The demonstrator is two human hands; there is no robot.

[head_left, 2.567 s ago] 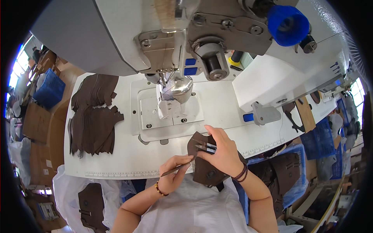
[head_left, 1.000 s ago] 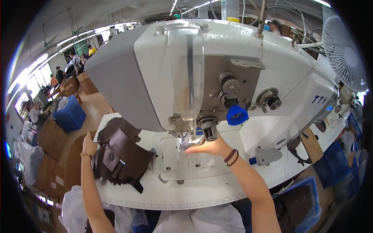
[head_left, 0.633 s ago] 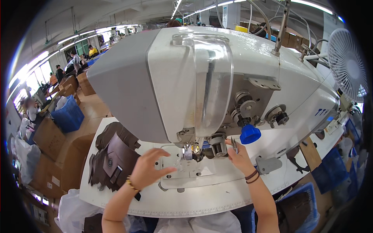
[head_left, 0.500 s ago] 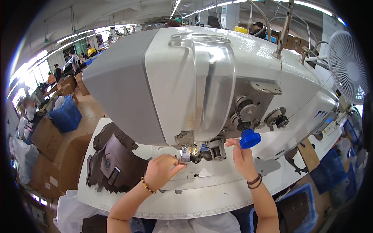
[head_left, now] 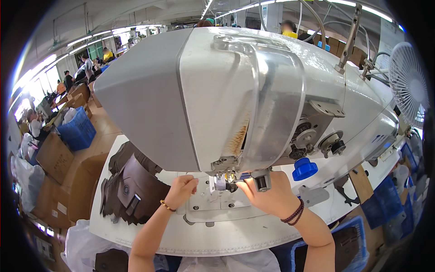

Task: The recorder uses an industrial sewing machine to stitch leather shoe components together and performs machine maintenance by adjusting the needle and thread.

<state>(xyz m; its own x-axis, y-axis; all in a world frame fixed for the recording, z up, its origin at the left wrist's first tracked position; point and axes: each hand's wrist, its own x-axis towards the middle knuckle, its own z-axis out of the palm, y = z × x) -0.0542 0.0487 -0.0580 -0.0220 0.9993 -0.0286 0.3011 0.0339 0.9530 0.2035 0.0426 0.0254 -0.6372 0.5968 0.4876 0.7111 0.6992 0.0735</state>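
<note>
A large white and grey sewing machine head [head_left: 190,99] fills the middle of the view. My left hand [head_left: 182,189] is closed in a pinch just left of the needle and presser foot area [head_left: 223,181], apart from it. Whatever its fingertips hold, if anything, is too small to make out. From the right, my right hand [head_left: 274,197] reaches in under the head, its fingertips close together beside the needle area. A metal roller [head_left: 261,180] hides part of those fingers, and I cannot see anything between them. Below the needle lies the metal needle plate [head_left: 213,204].
Dark brown cut leather pieces [head_left: 136,190] lie stacked on the white table [head_left: 195,240] at left. A blue knob [head_left: 304,169] and thread tension discs [head_left: 303,136] project from the machine. A white fan [head_left: 408,84] stands at far right. Blue crates [head_left: 77,129] and cartons surround the table.
My right hand has moved left and inward, from beside the blue knob to the needle area. My left hand has drawn a little left, away from the presser foot. The view has shifted slightly.
</note>
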